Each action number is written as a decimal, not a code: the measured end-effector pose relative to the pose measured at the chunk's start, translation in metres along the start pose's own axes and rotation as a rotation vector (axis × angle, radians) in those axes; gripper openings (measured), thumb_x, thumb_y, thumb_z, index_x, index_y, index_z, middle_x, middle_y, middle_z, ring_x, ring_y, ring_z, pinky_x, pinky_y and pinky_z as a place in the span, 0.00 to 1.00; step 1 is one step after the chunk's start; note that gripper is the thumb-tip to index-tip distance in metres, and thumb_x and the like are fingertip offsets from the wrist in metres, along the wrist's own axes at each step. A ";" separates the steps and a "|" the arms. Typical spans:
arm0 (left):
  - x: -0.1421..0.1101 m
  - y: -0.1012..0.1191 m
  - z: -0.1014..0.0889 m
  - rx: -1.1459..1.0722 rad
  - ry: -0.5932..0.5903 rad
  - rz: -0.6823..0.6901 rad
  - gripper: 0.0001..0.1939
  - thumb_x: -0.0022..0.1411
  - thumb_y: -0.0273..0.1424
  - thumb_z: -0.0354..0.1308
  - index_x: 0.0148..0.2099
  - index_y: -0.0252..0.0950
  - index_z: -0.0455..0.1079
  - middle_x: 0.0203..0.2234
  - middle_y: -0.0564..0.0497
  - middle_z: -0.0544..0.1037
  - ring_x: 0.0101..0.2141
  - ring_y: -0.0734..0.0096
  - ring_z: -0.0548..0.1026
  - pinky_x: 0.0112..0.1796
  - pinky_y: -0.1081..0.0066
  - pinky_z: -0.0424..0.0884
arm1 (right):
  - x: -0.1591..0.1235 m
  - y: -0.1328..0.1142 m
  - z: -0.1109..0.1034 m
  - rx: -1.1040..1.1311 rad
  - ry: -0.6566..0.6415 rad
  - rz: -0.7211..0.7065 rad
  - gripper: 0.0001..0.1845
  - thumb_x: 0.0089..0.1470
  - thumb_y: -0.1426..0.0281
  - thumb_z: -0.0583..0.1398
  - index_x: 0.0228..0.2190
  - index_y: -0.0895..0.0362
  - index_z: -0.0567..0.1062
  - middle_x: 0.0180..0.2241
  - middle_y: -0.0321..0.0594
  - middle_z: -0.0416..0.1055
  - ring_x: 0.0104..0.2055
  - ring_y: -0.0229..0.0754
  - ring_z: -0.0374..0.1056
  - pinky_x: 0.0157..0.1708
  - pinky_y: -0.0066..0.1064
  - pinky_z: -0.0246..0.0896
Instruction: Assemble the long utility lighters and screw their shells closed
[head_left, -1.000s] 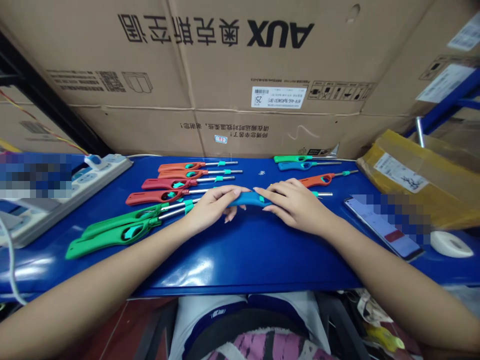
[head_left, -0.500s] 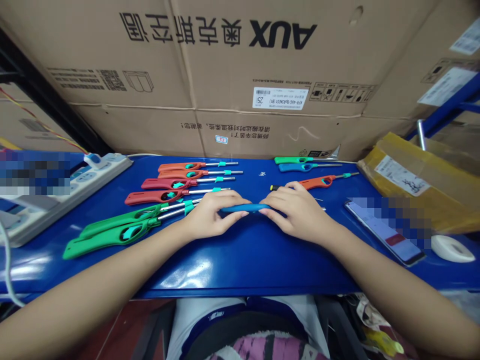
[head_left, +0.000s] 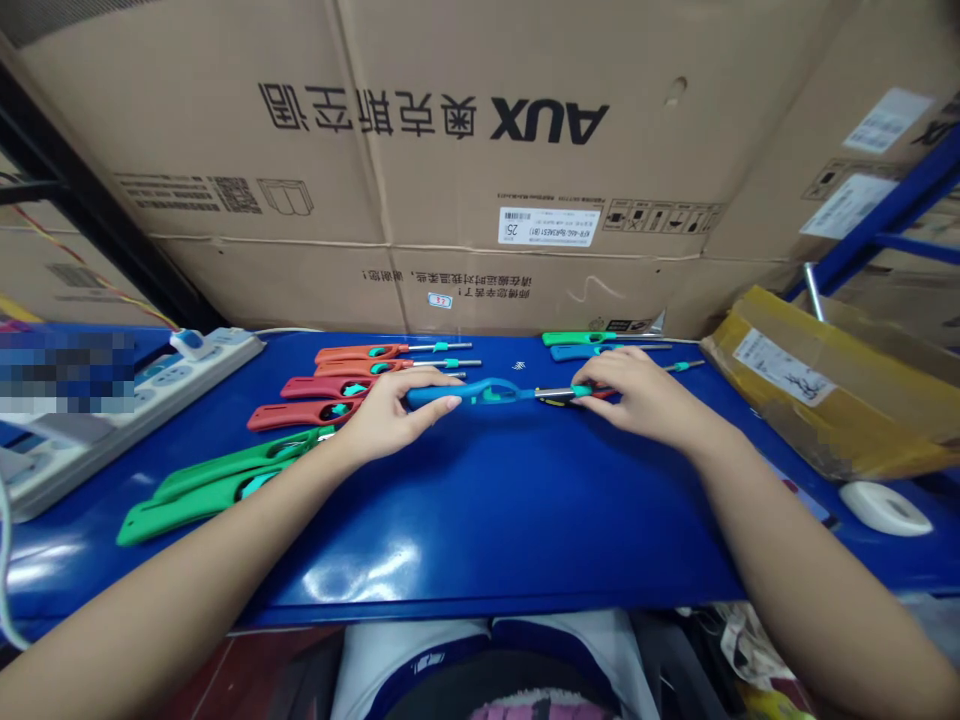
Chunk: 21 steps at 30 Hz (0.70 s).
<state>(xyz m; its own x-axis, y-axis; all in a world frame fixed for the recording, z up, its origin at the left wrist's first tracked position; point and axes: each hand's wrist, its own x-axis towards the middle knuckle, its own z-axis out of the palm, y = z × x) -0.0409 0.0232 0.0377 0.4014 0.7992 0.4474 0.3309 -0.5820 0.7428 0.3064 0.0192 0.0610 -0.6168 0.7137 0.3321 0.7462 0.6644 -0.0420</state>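
A blue long-necked lighter (head_left: 472, 393) lies crosswise between my two hands, above the blue tabletop. My left hand (head_left: 390, 415) is closed around its handle end. My right hand (head_left: 645, 395) pinches the teal piece on its metal tube with thumb and fingers. Behind the tube shows a small yellow-and-black item (head_left: 553, 402), mostly covered. To the left lie orange lighters (head_left: 343, 355), red lighters (head_left: 300, 415) and green lighters (head_left: 169, 515), some tubes hidden by my left hand and arm. Beyond my right hand are a green lighter (head_left: 568, 339) and another blue lighter (head_left: 576, 352).
A white power strip (head_left: 225, 350) runs along the left edge. On the right are a yellow-taped package (head_left: 847, 400), a white mouse-shaped object (head_left: 885, 508) and a phone (head_left: 799, 490) partly behind my forearm. A large cardboard box (head_left: 420, 220) stands along the back.
My right hand has moved right, from the lighter's body to the teal piece on its tube. The lighter's loop and tube now show. My left hand has shifted slightly left.
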 end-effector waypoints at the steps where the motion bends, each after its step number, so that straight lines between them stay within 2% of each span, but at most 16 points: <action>1: 0.000 0.001 0.001 -0.023 -0.006 -0.032 0.17 0.61 0.41 0.65 0.45 0.32 0.79 0.35 0.46 0.81 0.28 0.70 0.76 0.33 0.71 0.73 | 0.001 -0.002 0.001 0.003 -0.004 -0.011 0.03 0.62 0.68 0.61 0.37 0.54 0.76 0.36 0.40 0.79 0.39 0.47 0.72 0.47 0.40 0.57; 4: -0.002 0.006 0.004 -0.087 -0.036 -0.112 0.20 0.61 0.42 0.65 0.47 0.31 0.78 0.27 0.49 0.79 0.21 0.75 0.71 0.26 0.74 0.69 | 0.002 -0.011 0.005 0.030 0.022 -0.035 0.03 0.62 0.68 0.61 0.36 0.55 0.75 0.35 0.40 0.78 0.39 0.47 0.71 0.45 0.39 0.57; 8: -0.006 0.011 0.015 -0.163 -0.110 -0.187 0.21 0.62 0.43 0.64 0.47 0.30 0.77 0.20 0.54 0.73 0.19 0.77 0.69 0.24 0.75 0.66 | 0.004 -0.028 0.015 0.084 0.041 -0.122 0.07 0.64 0.66 0.60 0.40 0.56 0.75 0.38 0.43 0.78 0.41 0.47 0.72 0.46 0.39 0.58; 12: -0.008 0.013 0.023 -0.233 -0.156 -0.255 0.23 0.61 0.45 0.64 0.47 0.29 0.77 0.16 0.56 0.70 0.18 0.79 0.65 0.21 0.76 0.61 | 0.006 -0.039 0.024 0.029 0.072 -0.203 0.11 0.67 0.66 0.56 0.41 0.59 0.76 0.38 0.47 0.78 0.40 0.49 0.71 0.43 0.39 0.59; 15: -0.006 0.012 0.023 -0.283 -0.153 -0.303 0.23 0.60 0.46 0.65 0.45 0.29 0.77 0.15 0.56 0.69 0.17 0.79 0.63 0.21 0.76 0.59 | 0.005 -0.038 0.024 0.045 0.077 -0.184 0.12 0.67 0.64 0.57 0.43 0.59 0.76 0.40 0.47 0.79 0.42 0.48 0.72 0.43 0.39 0.60; 18: -0.005 0.011 0.022 -0.331 -0.121 -0.349 0.24 0.59 0.47 0.65 0.45 0.29 0.77 0.14 0.57 0.68 0.16 0.80 0.62 0.20 0.76 0.57 | 0.005 -0.034 0.021 0.041 0.030 -0.142 0.14 0.68 0.65 0.55 0.47 0.59 0.76 0.42 0.47 0.79 0.43 0.49 0.73 0.44 0.40 0.60; 21: -0.005 0.010 0.023 -0.366 -0.086 -0.394 0.23 0.58 0.46 0.67 0.44 0.30 0.77 0.13 0.58 0.67 0.15 0.80 0.61 0.19 0.77 0.56 | 0.004 -0.035 0.021 0.046 0.007 -0.148 0.14 0.69 0.66 0.53 0.46 0.59 0.77 0.41 0.48 0.79 0.42 0.48 0.73 0.42 0.39 0.61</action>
<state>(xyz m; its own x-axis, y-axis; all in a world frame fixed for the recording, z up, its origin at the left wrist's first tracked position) -0.0201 0.0101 0.0319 0.3808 0.9221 0.0692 0.1575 -0.1385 0.9778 0.2727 0.0040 0.0443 -0.7173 0.6055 0.3448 0.6347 0.7719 -0.0352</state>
